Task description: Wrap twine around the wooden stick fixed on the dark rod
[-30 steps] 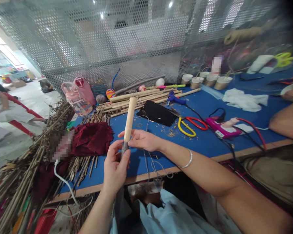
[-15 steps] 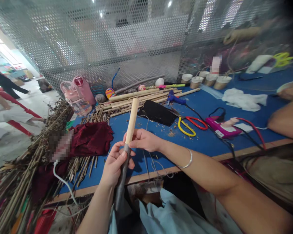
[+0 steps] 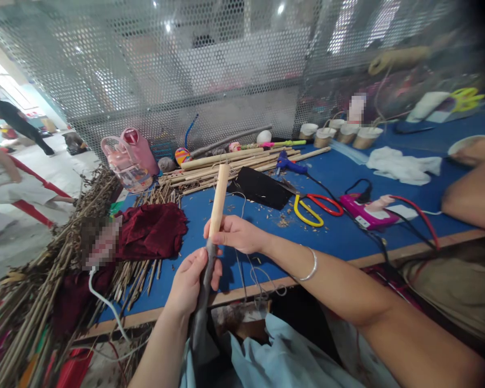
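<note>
A pale wooden stick (image 3: 219,196) stands tilted in front of me, its lower length wrapped in grey yarn (image 3: 204,291). My left hand (image 3: 194,275) is closed around the grey wrapped part. Just above it, my right hand (image 3: 236,233) pinches the stick where bare wood meets the wrapping. A thin grey strand (image 3: 254,272) hangs below my right hand by the table edge. Beyond my hands lies a black cloth piece (image 3: 262,187), with scissors (image 3: 309,210) with one yellow and one red handle at its right. The stick's lower end is hidden near my lap.
Dried twigs (image 3: 64,237) and a dark red cloth (image 3: 151,229) lie left. Wooden sticks (image 3: 226,161), a pink water bottle (image 3: 135,148) and a blue glue gun (image 3: 291,163) are behind. At right are a purple power strip (image 3: 369,213), paper cups (image 3: 325,136) and another person's arm (image 3: 472,196).
My left fingers have shifted slightly on the wrapped part, with the thumb drawn back a little. My right hand stays at the joint. In the background, a walking person has moved.
</note>
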The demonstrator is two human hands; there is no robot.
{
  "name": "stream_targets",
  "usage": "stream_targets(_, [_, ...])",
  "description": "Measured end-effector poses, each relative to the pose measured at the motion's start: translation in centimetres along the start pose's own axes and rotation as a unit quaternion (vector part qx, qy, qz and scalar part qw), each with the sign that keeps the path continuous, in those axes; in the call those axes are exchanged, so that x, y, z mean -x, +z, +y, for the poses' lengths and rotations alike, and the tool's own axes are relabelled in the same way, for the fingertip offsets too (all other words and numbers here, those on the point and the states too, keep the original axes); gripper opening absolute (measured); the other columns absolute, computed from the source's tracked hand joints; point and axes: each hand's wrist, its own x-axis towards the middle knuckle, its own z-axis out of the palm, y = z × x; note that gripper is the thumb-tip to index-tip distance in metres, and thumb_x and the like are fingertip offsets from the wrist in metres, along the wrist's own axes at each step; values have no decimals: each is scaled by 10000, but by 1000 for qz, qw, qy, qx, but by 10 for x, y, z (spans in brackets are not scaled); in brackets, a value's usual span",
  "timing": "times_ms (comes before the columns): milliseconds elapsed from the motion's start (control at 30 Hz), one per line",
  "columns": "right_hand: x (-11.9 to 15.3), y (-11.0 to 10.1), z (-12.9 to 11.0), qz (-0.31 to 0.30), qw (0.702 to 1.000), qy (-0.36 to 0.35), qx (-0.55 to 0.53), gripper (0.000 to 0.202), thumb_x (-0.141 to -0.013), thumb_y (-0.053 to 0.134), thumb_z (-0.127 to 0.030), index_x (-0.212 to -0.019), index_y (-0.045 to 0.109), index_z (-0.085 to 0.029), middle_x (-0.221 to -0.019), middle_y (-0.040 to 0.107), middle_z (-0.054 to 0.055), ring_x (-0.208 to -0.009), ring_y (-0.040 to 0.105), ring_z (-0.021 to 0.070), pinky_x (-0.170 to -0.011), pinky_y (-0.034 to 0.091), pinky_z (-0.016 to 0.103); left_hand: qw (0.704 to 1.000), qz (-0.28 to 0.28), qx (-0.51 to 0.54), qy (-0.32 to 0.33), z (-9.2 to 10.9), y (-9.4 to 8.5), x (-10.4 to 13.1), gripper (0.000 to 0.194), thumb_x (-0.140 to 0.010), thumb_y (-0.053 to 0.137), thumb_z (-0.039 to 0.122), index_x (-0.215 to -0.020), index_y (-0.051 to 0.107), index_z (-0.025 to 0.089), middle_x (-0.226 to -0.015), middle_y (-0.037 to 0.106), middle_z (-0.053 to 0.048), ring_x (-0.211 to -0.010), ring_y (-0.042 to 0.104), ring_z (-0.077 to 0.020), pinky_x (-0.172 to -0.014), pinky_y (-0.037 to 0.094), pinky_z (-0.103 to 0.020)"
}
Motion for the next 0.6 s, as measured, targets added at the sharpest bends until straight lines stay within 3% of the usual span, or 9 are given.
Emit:
stream_targets(67, [0, -1, -1, 15, 1000, 2, 18, 297, -747, 647, -361, -860, 530, -113, -717, 569, -4, -637, 535, 80, -630, 436, 224, 995, 61, -54, 61, -2, 5, 0, 407, -752, 616, 411, -1063, 506, 171, -715, 611, -3, -466, 509, -80, -436, 386, -188])
stream_targets(133, [0, -2, -2, 28, 999, 1, 27, 300, -732, 664, -349, -863, 534, -113, -739, 564, -4, -676, 540, 81, -662, 434, 222, 971, 145, -122, 144, -3, 10, 2, 527, -663, 725, 299, -1109, 458, 213, -830, 621, -5, -613, 580, -99, -534, 453, -193])
stream_targets(200, [0, -2, -3, 20, 1000, 0, 22, 299, -740, 659, -343, -878, 529, -112, -741, 558, -5, -680, 538, 80, -667, 431, 221, 952, 189, -153, 186, -3, 14, 3, 532, -651, 737, 237, -1097, 449, 223, -845, 631, -8, -695, 606, -114, -606, 485, -208])
stream_targets(400, [2, -1, 0, -50, 998, 8, -30, 320, -805, 598, -335, -1015, 491, -119, -804, 581, 19, -718, 545, 89, -691, 435, 236, 967, 159, -102, 174, 1, 16, 4, 470, -740, 651, 246, -1138, 401, 228, -762, 650, -6, -582, 611, -122, -514, 509, -230])
stream_targets(500, [2, -1, 1, -57, 997, 22, -49, 366, -811, 598, -323, -1092, 462, -133, -720, 547, -18, -572, 481, 51, -556, 394, 180, 963, 146, -123, 188, 1, 16, 5, 417, -764, 624, 251, -1130, 426, 236, -767, 631, 4, -478, 557, -87, -430, 468, -198])
stream_targets(600, [2, -3, 1, -70, 995, 47, -49, 370, -825, 585, -303, -1128, 449, -139, -585, 442, -76, -409, 312, 16, -395, 241, 149, 961, 143, -134, 197, 0, 15, 6, 311, -774, 613, 259, -1042, 457, 235, -798, 623, 4, -444, 526, -67, -388, 434, -179])
